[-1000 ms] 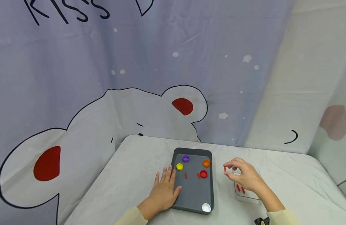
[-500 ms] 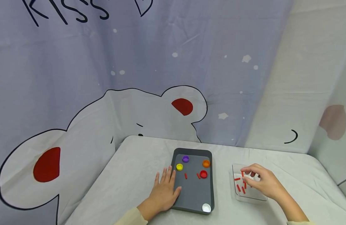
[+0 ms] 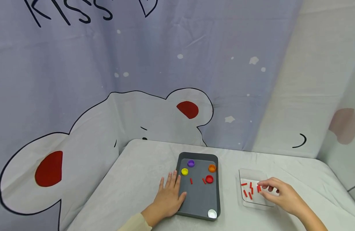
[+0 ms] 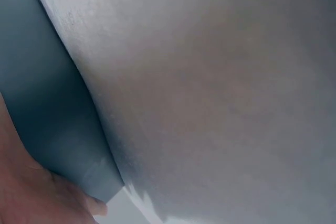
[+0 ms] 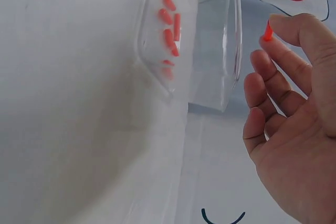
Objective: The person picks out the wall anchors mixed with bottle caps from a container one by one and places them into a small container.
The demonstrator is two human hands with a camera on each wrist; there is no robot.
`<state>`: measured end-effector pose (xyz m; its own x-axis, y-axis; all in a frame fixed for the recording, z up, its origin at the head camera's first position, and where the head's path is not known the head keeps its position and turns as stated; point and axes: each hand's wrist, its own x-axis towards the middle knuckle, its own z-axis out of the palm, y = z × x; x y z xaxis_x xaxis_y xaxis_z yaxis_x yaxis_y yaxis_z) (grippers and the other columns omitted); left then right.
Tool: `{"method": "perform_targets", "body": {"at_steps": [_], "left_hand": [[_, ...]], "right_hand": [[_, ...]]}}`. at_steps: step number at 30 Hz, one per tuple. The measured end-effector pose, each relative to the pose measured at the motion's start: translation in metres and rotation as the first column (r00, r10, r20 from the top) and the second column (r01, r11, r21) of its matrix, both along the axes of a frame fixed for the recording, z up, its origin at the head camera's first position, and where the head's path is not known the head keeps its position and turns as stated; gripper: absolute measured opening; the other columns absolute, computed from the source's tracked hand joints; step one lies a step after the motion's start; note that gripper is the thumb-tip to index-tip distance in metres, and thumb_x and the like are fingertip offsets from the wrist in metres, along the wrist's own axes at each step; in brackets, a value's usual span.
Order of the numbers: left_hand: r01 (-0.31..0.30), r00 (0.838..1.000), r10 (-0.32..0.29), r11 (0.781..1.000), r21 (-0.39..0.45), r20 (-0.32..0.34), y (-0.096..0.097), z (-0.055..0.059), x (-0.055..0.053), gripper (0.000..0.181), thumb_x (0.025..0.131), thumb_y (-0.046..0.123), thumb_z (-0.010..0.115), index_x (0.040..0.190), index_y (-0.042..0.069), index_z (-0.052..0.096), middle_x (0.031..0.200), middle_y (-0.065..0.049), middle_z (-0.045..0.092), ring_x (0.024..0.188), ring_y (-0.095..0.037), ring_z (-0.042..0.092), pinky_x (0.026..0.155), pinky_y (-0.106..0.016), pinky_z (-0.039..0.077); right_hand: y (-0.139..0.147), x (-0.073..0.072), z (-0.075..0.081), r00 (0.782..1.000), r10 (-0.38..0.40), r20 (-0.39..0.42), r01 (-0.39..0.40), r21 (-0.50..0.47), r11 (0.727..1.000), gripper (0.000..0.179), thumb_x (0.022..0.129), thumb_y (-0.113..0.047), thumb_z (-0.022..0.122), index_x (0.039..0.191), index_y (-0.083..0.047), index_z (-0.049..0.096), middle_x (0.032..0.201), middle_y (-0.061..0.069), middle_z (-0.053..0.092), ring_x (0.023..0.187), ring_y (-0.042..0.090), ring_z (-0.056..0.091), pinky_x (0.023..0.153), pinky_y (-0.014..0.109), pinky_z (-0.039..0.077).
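Note:
My right hand (image 3: 281,194) is over the right side of a clear plastic box (image 3: 253,203). Thumb and index finger pinch a small red stick (image 5: 268,31), plain in the right wrist view; the other fingers curl loosely. Several more red sticks (image 3: 250,195) lie scattered inside the box. My left hand (image 3: 168,199) rests with spread, straight fingers along the left rim of a dark grey tray (image 3: 197,202). On the tray lie two red sticks (image 3: 191,181) and purple (image 3: 190,163), yellow (image 3: 184,172), orange (image 3: 212,168), red (image 3: 209,179) and white (image 3: 212,214) round caps.
Both containers stand on a white cloth-covered table (image 3: 131,179), the box to the right of the tray with a strip of cloth between them. A printed fabric backdrop (image 3: 154,64) hangs behind the table.
My right hand has moved right, from the box's left edge to over its right side, still pinching a red stick. More sticks in the box now show. The left hand has stayed put.

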<state>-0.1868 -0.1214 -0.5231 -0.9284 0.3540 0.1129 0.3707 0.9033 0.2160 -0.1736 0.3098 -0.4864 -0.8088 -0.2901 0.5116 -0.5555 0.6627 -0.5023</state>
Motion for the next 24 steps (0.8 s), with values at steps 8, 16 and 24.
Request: {"method": "perform_targets", "body": {"at_steps": [8, 16, 24], "left_hand": [[-0.006, 1.0, 0.006, 1.0, -0.004, 0.0, 0.0, -0.003, 0.0, 0.071, 0.106, 0.047, 0.041, 0.156, -0.002, 0.033, 0.167, -0.02, 0.018, 0.153, -0.041, 0.019, 0.118, -0.065, 0.011], [0.008, 1.0, -0.008, 1.0, 0.019, 0.004, 0.0, 0.002, 0.001, 0.069, 0.105, 0.043, 0.047, 0.154, -0.005, 0.036, 0.165, -0.023, 0.022, 0.151, -0.045, 0.022, 0.117, -0.067, 0.013], [-0.015, 1.0, 0.016, 0.999, -0.035, 0.026, 0.0, 0.001, 0.001, 0.07, 0.106, 0.047, 0.043, 0.156, -0.001, 0.034, 0.167, -0.02, 0.019, 0.153, -0.04, 0.02, 0.119, -0.064, 0.013]], "right_hand": [[0.006, 0.001, -0.005, 0.999, -0.003, -0.033, 0.003, -0.008, 1.0, 0.037, 0.074, 0.001, 0.085, 0.102, -0.023, 0.076, 0.091, -0.015, 0.067, 0.076, 0.004, 0.052, 0.064, 0.02, 0.035], [0.009, 0.0, -0.007, 0.999, -0.012, -0.032, 0.012, 0.005, 1.0, 0.036, 0.074, -0.001, 0.085, 0.103, -0.019, 0.077, 0.091, -0.015, 0.066, 0.076, 0.003, 0.052, 0.063, 0.021, 0.036], [-0.001, -0.004, 0.0, 0.999, -0.006, -0.032, 0.006, 0.011, 1.0, 0.036, 0.076, -0.002, 0.084, 0.106, -0.021, 0.077, 0.094, -0.017, 0.066, 0.078, 0.003, 0.053, 0.064, 0.021, 0.036]]}}
